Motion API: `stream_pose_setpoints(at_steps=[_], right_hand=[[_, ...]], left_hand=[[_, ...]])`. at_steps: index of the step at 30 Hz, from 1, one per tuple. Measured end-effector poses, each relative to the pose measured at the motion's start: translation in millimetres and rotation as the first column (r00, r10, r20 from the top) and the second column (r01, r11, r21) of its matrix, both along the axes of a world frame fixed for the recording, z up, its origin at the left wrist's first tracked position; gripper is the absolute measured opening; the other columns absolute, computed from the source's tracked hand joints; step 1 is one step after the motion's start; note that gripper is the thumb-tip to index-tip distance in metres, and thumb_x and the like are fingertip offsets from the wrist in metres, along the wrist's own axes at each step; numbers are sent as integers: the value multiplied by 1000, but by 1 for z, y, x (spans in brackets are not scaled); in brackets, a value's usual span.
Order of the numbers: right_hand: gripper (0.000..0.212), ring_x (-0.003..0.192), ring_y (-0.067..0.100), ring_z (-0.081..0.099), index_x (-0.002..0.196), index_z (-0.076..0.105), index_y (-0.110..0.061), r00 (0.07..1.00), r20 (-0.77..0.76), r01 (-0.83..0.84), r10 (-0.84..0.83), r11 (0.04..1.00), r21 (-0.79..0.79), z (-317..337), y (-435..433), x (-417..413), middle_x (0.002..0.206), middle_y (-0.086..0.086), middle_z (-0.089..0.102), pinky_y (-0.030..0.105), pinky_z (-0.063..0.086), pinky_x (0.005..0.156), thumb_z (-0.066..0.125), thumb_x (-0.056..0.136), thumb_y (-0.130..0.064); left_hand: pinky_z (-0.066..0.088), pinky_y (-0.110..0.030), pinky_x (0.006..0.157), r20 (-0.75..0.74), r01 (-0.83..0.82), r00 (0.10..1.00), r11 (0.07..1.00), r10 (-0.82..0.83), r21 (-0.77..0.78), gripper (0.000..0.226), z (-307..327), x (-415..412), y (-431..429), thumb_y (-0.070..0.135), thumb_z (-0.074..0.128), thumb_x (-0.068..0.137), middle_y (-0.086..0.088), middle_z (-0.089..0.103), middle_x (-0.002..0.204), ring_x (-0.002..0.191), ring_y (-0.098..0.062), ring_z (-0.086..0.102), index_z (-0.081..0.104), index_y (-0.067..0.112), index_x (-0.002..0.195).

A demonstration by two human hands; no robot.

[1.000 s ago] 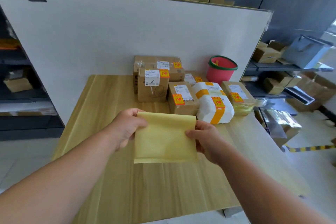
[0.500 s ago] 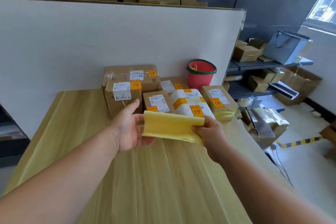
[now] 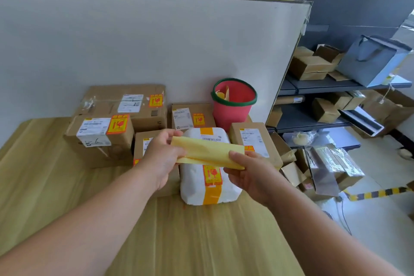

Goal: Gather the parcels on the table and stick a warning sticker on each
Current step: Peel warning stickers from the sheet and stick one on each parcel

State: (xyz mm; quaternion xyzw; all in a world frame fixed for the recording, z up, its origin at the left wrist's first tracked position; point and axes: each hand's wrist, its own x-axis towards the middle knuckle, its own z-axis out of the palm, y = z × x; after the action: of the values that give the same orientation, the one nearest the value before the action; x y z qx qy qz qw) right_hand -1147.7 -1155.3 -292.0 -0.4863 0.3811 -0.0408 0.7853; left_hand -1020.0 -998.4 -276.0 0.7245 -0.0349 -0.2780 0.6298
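The left hand [image 3: 161, 160] pinches the left end of a yellow sheet [image 3: 206, 151], thumb on top and fingers curled beneath, while the right hand [image 3: 253, 175] grips the sheet's right end with its thumb pressed on the upper face. The sheet is bent into a shallow fold and held in the air between the two hands, just above the white parcel [image 3: 208, 188]; whether any labels are on the sheet I cannot tell. The white parcel lies on the wooden table [image 3: 179, 242], wrapped by an orange band and bearing an orange warning sticker [image 3: 212, 175] on top. Touching its left side is a small brown box [image 3: 143, 141], largely hidden by the left hand. Further left sits a taped box [image 3: 100, 141] with a white shipping label and a sticker of the same kind, and behind it is a larger flat box [image 3: 125, 101], likewise stickered. Behind the white parcel is a low box [image 3: 192, 116] with its own sticker, and to the right is a right box [image 3: 253, 136] whose sticker is partly covered by the sheet. A red bucket [image 3: 233, 110] with a green rim stands at the back against the white partition [image 3: 156, 51], with yellow paper scraps inside. Past the table's right edge, dark shelves [image 3: 313, 87] carry more cartons and a grey-blue bag [image 3: 376, 60]
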Motion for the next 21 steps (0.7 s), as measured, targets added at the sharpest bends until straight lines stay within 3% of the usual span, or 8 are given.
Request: stream_pose_setpoints(at_steps=[2, 4, 7, 10, 14, 18, 21], right_hand=[[17, 67, 17, 64, 107, 58, -6, 998, -7, 67, -68, 996, -50, 3, -19, 13, 86, 11, 63, 25, 51, 58, 61, 90, -5], [15, 60, 14, 61, 105, 60, -7, 992, -2, 127, -127, 988, -86, 5, -41, 28, 82, 9, 63, 23, 50, 54, 60, 90, -2], [17, 68, 16, 62, 107, 61, -7, 987, 30, 159, -156, 965, -207, 14, -73, 51, 90, 10, 64, 20, 51, 53, 60, 90, -3], [20, 73, 17, 61, 110, 60, -8, 985, 68, 170, -156, 885, -433, 30, -109, 76, 93, 7, 63, 24, 54, 58, 58, 91, -2], [19, 73, 24, 64, 99, 56, -23, 978, 58, 159, -201, 532, -831, 52, -162, 111, 82, -3, 61, 44, 57, 72, 50, 87, -10], [29, 77, 24, 54, 112, 56, -20, 986, 44, 79, -159, 222, -972, 54, -194, 145, 89, 1, 59, 40, 48, 69, 41, 89, -11], [36, 84, 24, 47, 121, 56, -17, 989, -96, -91, -110, 56, -994, 36, -209, 173, 107, 9, 60, 33, 36, 70, 39, 90, -8]], left_hand=[[45, -26, 60, 82, 21, 996, 1000, -22, 11, 42, 1, 7, -21, -9, 59, 80, -5, 59, 105, 88, -18, 56, 56, 25, 104], [48, -27, 63, 151, 36, 988, 999, -40, 29, 42, 2, 16, -41, -7, 63, 79, -5, 60, 105, 87, -16, 58, 56, 25, 107], [55, -37, 77, 301, 57, 950, 993, -85, 100, 43, 4, 36, -73, 0, 67, 77, -4, 60, 109, 93, -19, 59, 56, 27, 109], [50, -38, 93, 466, 54, 872, 975, -152, 216, 48, 8, 60, -102, 7, 64, 83, -3, 58, 121, 105, -20, 58, 52, 24, 126], [39, -39, 103, 660, -61, 632, 823, -406, 565, 49, 9, 86, -120, 27, 53, 92, -7, 46, 138, 126, -25, 44, 41, 18, 139], [30, -37, 106, 644, -179, 422, 638, -638, 749, 50, -1, 98, -115, 37, 48, 94, -3, 43, 140, 131, -25, 36, 39, 19, 140], [15, -39, 114, 573, -199, 381, 541, -726, 817, 56, -16, 101, -108, 42, 45, 94, 0, 34, 149, 139, -22, 25, 31, 23, 145]])
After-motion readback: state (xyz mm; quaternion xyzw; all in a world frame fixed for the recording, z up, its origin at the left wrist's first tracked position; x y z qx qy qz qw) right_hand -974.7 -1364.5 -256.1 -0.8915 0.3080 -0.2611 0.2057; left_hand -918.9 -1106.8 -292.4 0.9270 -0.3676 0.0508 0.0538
